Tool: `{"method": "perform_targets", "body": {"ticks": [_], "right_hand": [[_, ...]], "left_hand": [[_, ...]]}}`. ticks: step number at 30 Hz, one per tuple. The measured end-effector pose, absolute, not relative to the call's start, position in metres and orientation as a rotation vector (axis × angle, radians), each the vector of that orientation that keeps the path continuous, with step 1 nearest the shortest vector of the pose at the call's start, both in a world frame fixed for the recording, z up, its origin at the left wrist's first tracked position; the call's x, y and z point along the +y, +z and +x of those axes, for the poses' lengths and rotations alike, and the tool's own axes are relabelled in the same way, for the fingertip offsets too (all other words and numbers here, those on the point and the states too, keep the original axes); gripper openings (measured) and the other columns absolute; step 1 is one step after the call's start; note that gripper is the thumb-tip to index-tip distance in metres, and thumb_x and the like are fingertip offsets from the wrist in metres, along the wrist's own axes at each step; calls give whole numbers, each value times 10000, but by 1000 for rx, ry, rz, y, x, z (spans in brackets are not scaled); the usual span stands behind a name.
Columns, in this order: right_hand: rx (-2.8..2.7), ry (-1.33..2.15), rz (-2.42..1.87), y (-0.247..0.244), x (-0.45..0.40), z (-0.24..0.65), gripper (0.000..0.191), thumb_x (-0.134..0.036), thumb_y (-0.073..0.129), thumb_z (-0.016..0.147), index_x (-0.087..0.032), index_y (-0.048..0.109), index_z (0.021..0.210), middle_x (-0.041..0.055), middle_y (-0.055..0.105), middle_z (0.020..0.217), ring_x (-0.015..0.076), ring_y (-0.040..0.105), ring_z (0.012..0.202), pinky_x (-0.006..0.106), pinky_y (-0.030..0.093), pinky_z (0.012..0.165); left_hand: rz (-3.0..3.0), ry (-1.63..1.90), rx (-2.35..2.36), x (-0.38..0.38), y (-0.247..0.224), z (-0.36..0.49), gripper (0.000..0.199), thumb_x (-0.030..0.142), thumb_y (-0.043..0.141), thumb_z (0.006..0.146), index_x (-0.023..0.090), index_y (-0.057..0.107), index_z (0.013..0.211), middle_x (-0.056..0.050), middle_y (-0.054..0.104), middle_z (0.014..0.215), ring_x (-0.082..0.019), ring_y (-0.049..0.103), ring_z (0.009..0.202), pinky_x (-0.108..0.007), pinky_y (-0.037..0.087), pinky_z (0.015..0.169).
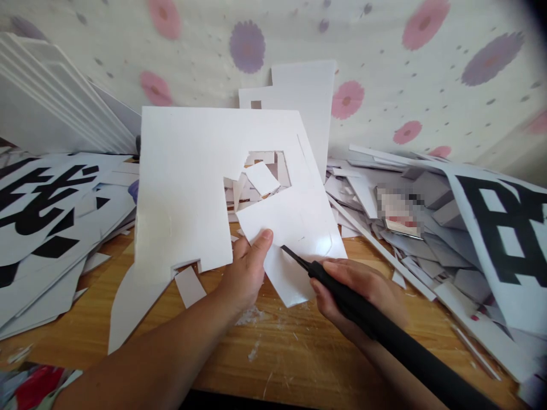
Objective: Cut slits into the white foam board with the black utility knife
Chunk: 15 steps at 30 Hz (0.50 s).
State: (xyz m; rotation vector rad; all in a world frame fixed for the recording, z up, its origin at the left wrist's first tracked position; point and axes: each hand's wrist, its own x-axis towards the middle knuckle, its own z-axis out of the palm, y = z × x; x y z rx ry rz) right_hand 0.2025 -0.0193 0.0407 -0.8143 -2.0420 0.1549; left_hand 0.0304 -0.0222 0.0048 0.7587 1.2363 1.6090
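Note:
A large white board [183, 171] with cut-out openings stands tilted over the wooden table. My left hand [250, 265] grips its lower edge near the middle, thumb on the front face and fingers behind. In my right hand [359, 290] is a black cutting tool [342, 293] with a thin dark blade. The blade's tip is at the board's surface, right of my left thumb; whether it has gone in cannot be made out. A small white piece [263, 179] shows in the board's upper opening.
White sheets with black characters lie at the left [51, 199] and right [504, 228]. White offcuts [427, 250] are heaped at the right. Stacked boards [55, 97] lean at the back left, before a flowered backdrop [299, 34]. Crumbs dot the wooden table [299, 364].

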Motion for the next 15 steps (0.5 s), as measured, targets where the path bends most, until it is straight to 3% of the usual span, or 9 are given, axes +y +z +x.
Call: {"method": "perform_targets", "body": {"ticks": [5, 15], "right_hand": [[-2072, 192, -798, 39, -19, 203, 87, -178, 630, 770, -261, 645, 755, 15, 724, 651, 164, 681, 505, 236, 576, 470], [-2009, 172, -709, 35, -21, 200, 126, -140, 665, 734, -253, 643, 785, 45, 721, 652, 192, 697, 534, 275, 614, 524]], "left_hand": [[753, 1599, 1192, -21, 5, 31, 404, 494, 673, 811, 178, 658, 1061, -90, 688, 990, -286, 624, 973, -395, 494, 836], [731, 1633, 1200, -22, 7, 32, 411, 483, 668, 820, 185, 631, 1100, -98, 676, 1116, -304, 583, 1118, -430, 441, 971]]}}
